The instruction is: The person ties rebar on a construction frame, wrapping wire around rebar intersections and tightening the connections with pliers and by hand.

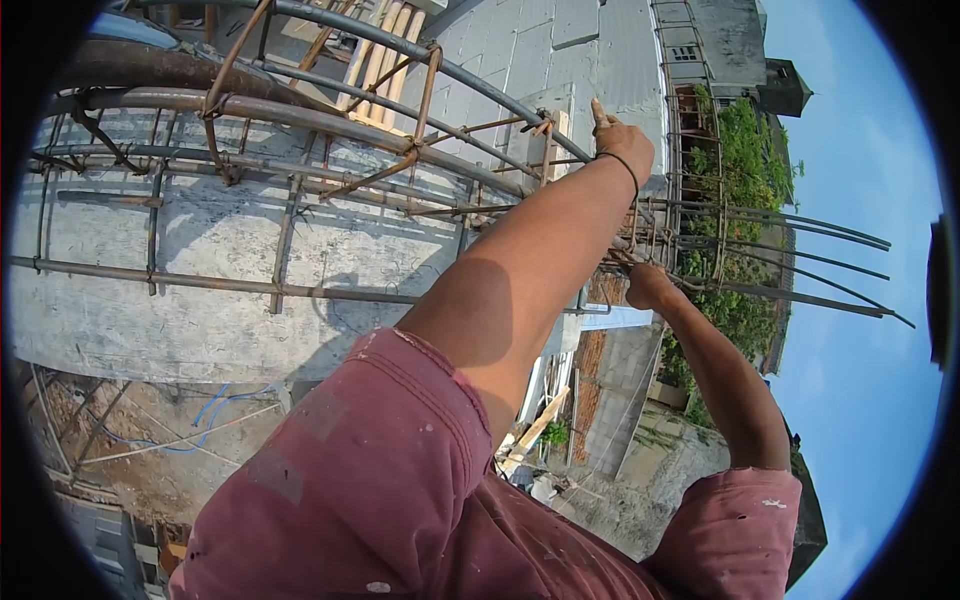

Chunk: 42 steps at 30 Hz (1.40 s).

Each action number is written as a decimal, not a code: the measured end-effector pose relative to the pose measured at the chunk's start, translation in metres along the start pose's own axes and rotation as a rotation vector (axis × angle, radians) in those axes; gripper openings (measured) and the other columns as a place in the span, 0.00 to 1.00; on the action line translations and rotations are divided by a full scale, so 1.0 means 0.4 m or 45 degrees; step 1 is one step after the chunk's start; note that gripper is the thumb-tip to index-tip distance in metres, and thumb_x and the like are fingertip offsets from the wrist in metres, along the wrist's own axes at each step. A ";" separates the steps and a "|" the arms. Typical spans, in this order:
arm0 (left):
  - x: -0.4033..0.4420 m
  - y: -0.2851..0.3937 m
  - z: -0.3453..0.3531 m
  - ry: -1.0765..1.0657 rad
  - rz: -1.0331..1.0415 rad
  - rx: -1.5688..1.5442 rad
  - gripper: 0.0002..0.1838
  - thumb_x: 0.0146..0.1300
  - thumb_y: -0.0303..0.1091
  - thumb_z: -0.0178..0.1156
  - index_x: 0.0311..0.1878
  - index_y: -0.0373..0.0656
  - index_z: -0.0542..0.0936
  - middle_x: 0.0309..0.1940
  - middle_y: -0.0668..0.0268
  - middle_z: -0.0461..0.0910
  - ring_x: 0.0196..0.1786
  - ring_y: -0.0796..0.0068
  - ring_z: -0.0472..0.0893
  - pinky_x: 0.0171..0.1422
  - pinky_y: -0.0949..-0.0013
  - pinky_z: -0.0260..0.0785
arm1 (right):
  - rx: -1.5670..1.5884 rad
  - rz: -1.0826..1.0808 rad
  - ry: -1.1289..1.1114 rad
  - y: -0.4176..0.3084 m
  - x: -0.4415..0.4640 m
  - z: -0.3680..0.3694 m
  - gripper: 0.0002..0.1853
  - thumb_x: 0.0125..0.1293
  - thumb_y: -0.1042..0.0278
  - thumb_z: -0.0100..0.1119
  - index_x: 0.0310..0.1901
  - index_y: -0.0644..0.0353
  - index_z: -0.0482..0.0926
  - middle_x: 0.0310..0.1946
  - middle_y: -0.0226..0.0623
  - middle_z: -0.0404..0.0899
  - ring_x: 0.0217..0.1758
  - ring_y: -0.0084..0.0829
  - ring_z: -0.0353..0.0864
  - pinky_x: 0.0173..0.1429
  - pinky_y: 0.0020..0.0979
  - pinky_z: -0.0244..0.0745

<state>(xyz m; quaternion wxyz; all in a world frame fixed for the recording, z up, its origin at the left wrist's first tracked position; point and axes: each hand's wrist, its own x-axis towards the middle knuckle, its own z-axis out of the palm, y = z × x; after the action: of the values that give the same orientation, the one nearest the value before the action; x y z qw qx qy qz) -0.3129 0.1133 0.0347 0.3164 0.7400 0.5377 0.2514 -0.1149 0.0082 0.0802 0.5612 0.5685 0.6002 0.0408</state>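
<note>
We seem mid-reach: left hand [624,142] 1 finger out, right hand [650,287] curled, rebar [800,296] beside it, both grips unclear; next needs balance.

A person [540,235] in a dusty red shirt [330,470] has both arms out to a long cage of steel bars [330,125]. The left hand [622,148] is beside one long cage bar [490,92], with a finger sticking out and a dark band [625,166] around the wrist. Its grip is hard to see. The right hand [652,287] is at a tight bunch of cage bars [645,240], its fingertips hidden. Bar ends [815,225] poke out past the cage, against the sky [870,130]. A pale board [250,340] is behind the cage, with shadows on it. Wood strips [385,60] and grey blocks [540,60] are behind the cage too. Green leaves [745,160] grow near its end. Well apart from the cage, a blue hose [205,420] lies on dirt [150,487].
</note>
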 end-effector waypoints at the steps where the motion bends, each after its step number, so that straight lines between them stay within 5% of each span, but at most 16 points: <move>1: 0.002 0.000 -0.001 0.002 0.000 -0.004 0.17 0.69 0.29 0.57 0.58 0.44 0.86 0.62 0.49 0.81 0.73 0.36 0.68 0.75 0.16 0.26 | -0.004 0.002 0.000 -0.005 -0.005 -0.008 0.16 0.56 0.74 0.56 0.44 0.67 0.88 0.52 0.56 0.85 0.62 0.50 0.82 0.68 0.45 0.71; 4: -0.022 0.001 -0.020 -0.041 0.013 0.031 0.17 0.69 0.29 0.58 0.58 0.44 0.86 0.62 0.49 0.81 0.73 0.35 0.69 0.74 0.16 0.27 | -0.028 0.020 -0.045 -0.003 -0.003 -0.005 0.16 0.56 0.77 0.55 0.44 0.69 0.87 0.51 0.56 0.85 0.62 0.51 0.82 0.70 0.42 0.70; 6: -0.022 0.001 -0.018 -0.008 0.018 0.022 0.17 0.69 0.28 0.58 0.58 0.44 0.86 0.61 0.50 0.81 0.72 0.36 0.70 0.74 0.15 0.28 | -0.024 0.026 -0.066 0.005 0.007 0.005 0.20 0.58 0.76 0.56 0.52 0.68 0.85 0.58 0.55 0.82 0.67 0.51 0.78 0.76 0.52 0.64; 13: -0.031 0.003 -0.022 0.014 0.024 0.052 0.17 0.68 0.29 0.59 0.58 0.44 0.86 0.62 0.50 0.81 0.71 0.37 0.70 0.74 0.15 0.27 | 0.070 0.282 -0.007 -0.067 -0.097 -0.065 0.30 0.62 0.75 0.57 0.69 0.59 0.74 0.73 0.49 0.70 0.75 0.51 0.69 0.73 0.82 0.44; 16: -0.024 0.004 -0.016 0.026 -0.014 0.051 0.17 0.69 0.29 0.59 0.58 0.44 0.86 0.62 0.51 0.81 0.72 0.38 0.70 0.74 0.15 0.27 | 0.005 0.260 0.076 -0.058 -0.089 -0.053 0.26 0.63 0.75 0.57 0.65 0.62 0.77 0.67 0.52 0.75 0.71 0.53 0.74 0.76 0.69 0.57; 18: -0.031 0.004 -0.021 0.038 0.011 0.015 0.17 0.69 0.29 0.58 0.59 0.45 0.86 0.62 0.52 0.81 0.73 0.38 0.70 0.74 0.15 0.27 | -0.053 0.130 -0.031 -0.026 -0.056 -0.034 0.21 0.63 0.73 0.57 0.58 0.65 0.81 0.61 0.54 0.80 0.67 0.53 0.78 0.72 0.51 0.71; 21: -0.028 0.004 -0.024 0.009 0.011 0.017 0.18 0.69 0.29 0.58 0.60 0.45 0.85 0.64 0.53 0.79 0.73 0.38 0.69 0.74 0.15 0.26 | -0.111 -0.014 0.042 -0.006 -0.058 -0.031 0.17 0.64 0.70 0.58 0.52 0.67 0.84 0.54 0.55 0.84 0.60 0.53 0.83 0.63 0.41 0.79; 28: -0.034 -0.002 -0.033 0.008 0.014 0.022 0.19 0.66 0.31 0.62 0.60 0.46 0.85 0.67 0.53 0.78 0.76 0.39 0.66 0.76 0.17 0.27 | -0.016 0.138 0.348 -0.018 -0.086 -0.017 0.16 0.69 0.57 0.60 0.44 0.62 0.88 0.44 0.53 0.87 0.50 0.49 0.89 0.55 0.43 0.84; 31: -0.013 -0.002 -0.008 0.105 -0.011 -0.111 0.13 0.59 0.28 0.68 0.47 0.48 0.91 0.56 0.54 0.85 0.71 0.46 0.74 0.72 0.54 0.68 | 0.015 0.069 0.446 -0.008 -0.099 0.004 0.22 0.69 0.48 0.62 0.40 0.63 0.88 0.41 0.54 0.87 0.48 0.50 0.89 0.53 0.44 0.84; 32: -0.001 0.001 0.000 0.139 -0.028 -0.098 0.12 0.59 0.28 0.68 0.46 0.48 0.91 0.56 0.54 0.85 0.70 0.47 0.75 0.68 0.60 0.73 | 0.098 0.059 0.558 -0.020 -0.132 -0.010 0.25 0.68 0.45 0.63 0.36 0.67 0.86 0.38 0.54 0.87 0.45 0.54 0.88 0.51 0.47 0.83; 34: -0.009 0.000 -0.003 0.158 -0.013 0.060 0.16 0.56 0.30 0.69 0.49 0.47 0.90 0.56 0.52 0.84 0.73 0.38 0.71 0.80 0.28 0.42 | 0.196 -0.058 0.760 0.057 -0.042 0.084 0.26 0.69 0.44 0.62 0.36 0.67 0.85 0.31 0.56 0.85 0.34 0.59 0.86 0.37 0.51 0.80; 37: 0.124 0.007 0.122 0.307 -0.063 0.045 0.13 0.59 0.28 0.65 0.47 0.44 0.90 0.49 0.53 0.87 0.70 0.41 0.73 0.76 0.16 0.26 | 0.830 -0.322 0.673 0.045 -0.050 0.029 0.19 0.70 0.54 0.62 0.36 0.65 0.89 0.22 0.56 0.82 0.28 0.51 0.86 0.30 0.46 0.72; 42: 0.159 -0.093 0.046 0.380 0.009 0.117 0.12 0.58 0.28 0.65 0.45 0.43 0.90 0.48 0.53 0.87 0.68 0.41 0.75 0.76 0.17 0.29 | 0.920 -0.418 0.750 -0.057 0.015 -0.111 0.17 0.69 0.56 0.62 0.36 0.64 0.87 0.24 0.55 0.83 0.29 0.50 0.86 0.31 0.46 0.74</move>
<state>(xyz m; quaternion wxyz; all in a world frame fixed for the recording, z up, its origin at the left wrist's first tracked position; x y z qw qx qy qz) -0.3046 0.1784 -0.0031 0.1978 0.7099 0.5870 0.3351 -0.1597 0.0307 0.0773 0.1339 0.5890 0.7907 -0.0999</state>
